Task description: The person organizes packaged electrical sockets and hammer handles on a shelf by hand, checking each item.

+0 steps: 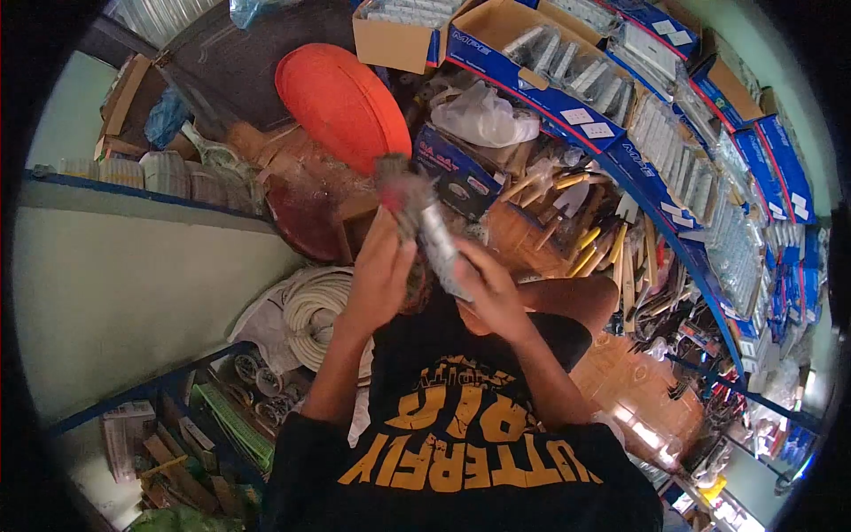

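In front of my chest I hold a blurred silver tube-shaped object (434,232) with a darker, rough upper end and a red spot; its exact kind cannot be made out. My right hand (487,285) is closed around its lower silver part. Fingers of my left hand (381,270) are closed at the darker end, on the left side. Just beyond that upper end lies a round orange-red tub or lid (344,106), tilted on its side.
Blue shelving with boxes (612,133) of plastic-wrapped goods curves along the right. Below it stand many wooden- and yellow-handled tools (589,248). A coil of white hose (310,315) lies at left, near a low shelf of wood pieces (182,470). A dark blue carton (456,173) sits ahead.
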`<action>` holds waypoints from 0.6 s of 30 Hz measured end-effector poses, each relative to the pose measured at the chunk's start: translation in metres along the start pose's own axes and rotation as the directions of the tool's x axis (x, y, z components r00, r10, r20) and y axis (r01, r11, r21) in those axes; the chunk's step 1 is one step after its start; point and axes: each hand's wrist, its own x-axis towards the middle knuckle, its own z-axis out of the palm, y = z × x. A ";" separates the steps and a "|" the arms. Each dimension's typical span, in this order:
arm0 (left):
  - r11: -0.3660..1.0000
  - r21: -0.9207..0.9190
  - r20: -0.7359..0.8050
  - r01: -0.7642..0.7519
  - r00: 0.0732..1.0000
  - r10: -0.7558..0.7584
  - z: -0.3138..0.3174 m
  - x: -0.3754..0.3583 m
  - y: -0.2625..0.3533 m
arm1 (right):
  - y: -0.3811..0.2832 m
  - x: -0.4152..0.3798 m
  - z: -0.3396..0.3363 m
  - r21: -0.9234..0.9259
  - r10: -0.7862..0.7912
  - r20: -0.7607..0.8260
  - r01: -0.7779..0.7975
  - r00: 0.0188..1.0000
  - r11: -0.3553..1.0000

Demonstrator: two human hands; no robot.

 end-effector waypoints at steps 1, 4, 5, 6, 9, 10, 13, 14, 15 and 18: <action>0.806 -0.517 0.059 0.288 0.952 -0.302 0.001 0.001 0.000 | -0.004 0.002 0.004 -0.168 -0.226 -0.043 0.216 0.973 0.962; 0.167 -0.905 0.243 0.392 0.797 -0.553 0.011 0.007 0.021 | -0.028 0.004 0.011 -0.513 -0.316 -0.097 0.225 0.944 0.828; 0.153 -0.909 0.236 0.387 0.783 -0.576 0.020 0.004 0.026 | -0.026 0.009 0.007 -0.611 -0.380 -0.076 0.258 0.922 0.748; 0.139 -0.913 0.231 0.383 0.767 -0.598 0.026 0.005 0.030 | -0.030 0.010 0.004 -0.613 -0.386 -0.079 0.260 0.919 0.746; 0.015 -0.955 0.221 0.296 0.747 -0.627 0.029 0.012 0.030 | -0.041 0.010 -0.001 -0.579 -0.349 -0.098 0.232 0.932 0.782; 0.018 -0.956 0.211 0.294 0.728 -0.652 0.027 0.014 0.031 | -0.041 0.009 -0.002 -0.464 -0.353 -0.194 0.231 0.915 0.855; -0.072 -0.955 0.260 0.287 0.702 -0.663 0.017 0.018 0.033 | -0.019 0.011 -0.019 -0.306 -0.190 -0.217 0.118 0.958 0.945; -0.070 -0.955 0.259 0.287 0.702 -0.663 0.018 0.019 0.033 | -0.008 0.012 -0.025 -0.276 -0.034 -0.146 -0.008 0.989 0.961; 0.121 -0.932 0.164 0.341 0.697 -0.698 0.020 0.018 0.034 | -0.009 0.012 -0.025 -0.050 0.049 -0.026 -0.050 0.998 0.998; 0.431 -0.797 -0.046 0.424 0.668 -0.743 0.026 0.015 0.033 | -0.019 0.009 -0.015 0.386 0.194 0.010 -0.183 0.981 0.904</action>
